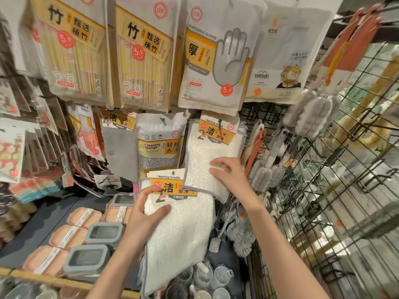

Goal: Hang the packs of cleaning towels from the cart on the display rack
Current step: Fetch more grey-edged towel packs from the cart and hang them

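My left hand (144,214) grips a white pack of cleaning towels (179,231) with an orange label, thumb on its front, below the display rack. A second pack of cleaning towels (207,156) hangs from a black hook (219,124) on the rack, its lower end swung outward. My right hand (228,175) rests against the lower right part of that hanging pack with relaxed fingers. The held pack's top card sits just under the hanging pack's bottom corner.
Packs of bamboo chopsticks (142,59), disposable gloves (218,61) and a cleaning sponge (159,145) hang around. Orange sponges (84,216) and grey boxes (103,234) lie on the shelf below. A black wire grid (334,190) with empty hooks stands at the right.
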Motion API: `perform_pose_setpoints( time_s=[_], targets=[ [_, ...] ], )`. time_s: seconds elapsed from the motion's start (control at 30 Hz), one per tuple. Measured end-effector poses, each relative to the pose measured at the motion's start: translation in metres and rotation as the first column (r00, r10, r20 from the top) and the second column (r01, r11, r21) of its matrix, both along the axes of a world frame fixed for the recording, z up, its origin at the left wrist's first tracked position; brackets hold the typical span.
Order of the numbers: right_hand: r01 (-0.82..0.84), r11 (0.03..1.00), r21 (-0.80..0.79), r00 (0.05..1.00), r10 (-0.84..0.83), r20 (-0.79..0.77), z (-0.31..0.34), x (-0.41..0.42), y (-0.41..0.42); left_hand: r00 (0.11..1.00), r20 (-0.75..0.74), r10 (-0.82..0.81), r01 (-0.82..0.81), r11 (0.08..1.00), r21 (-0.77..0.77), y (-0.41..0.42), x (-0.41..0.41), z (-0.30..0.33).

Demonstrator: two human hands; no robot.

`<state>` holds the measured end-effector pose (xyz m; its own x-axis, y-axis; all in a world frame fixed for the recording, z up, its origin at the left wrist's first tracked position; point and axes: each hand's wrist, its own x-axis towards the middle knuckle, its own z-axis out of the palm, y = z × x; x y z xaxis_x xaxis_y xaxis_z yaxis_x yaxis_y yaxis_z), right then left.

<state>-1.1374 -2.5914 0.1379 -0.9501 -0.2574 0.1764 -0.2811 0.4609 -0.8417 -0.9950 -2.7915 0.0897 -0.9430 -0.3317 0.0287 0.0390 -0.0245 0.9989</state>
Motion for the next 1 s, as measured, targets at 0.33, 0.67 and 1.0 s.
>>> perform_pose_setpoints(
  time_s=[0.33, 0.67, 1.0],
  targets=[
    [-0.114, 0.99, 0.087, 0.966, 0.09, 0.242, -0.021, 0.01, -0.009, 1.0, 0.001, 0.012, -0.012, 1.0, 0.006, -0.009, 0.01, -0.001],
    [-0.102, 0.981, 0.168, 0.979, 0.069, 0.192, -0.028, 0.014, -0.015, 1.0, -0.009, -0.001, 0.001, 0.998, 0.066, -0.019, 0.025, -0.001],
    [-0.128, 0.988, -0.091, 0.975, 0.142, 0.171, -0.017, 0.042, -0.032, 1.0, -0.02, -0.011, 0.011, 1.0, 0.018, -0.02, 0.026, -0.001]
  ],
)
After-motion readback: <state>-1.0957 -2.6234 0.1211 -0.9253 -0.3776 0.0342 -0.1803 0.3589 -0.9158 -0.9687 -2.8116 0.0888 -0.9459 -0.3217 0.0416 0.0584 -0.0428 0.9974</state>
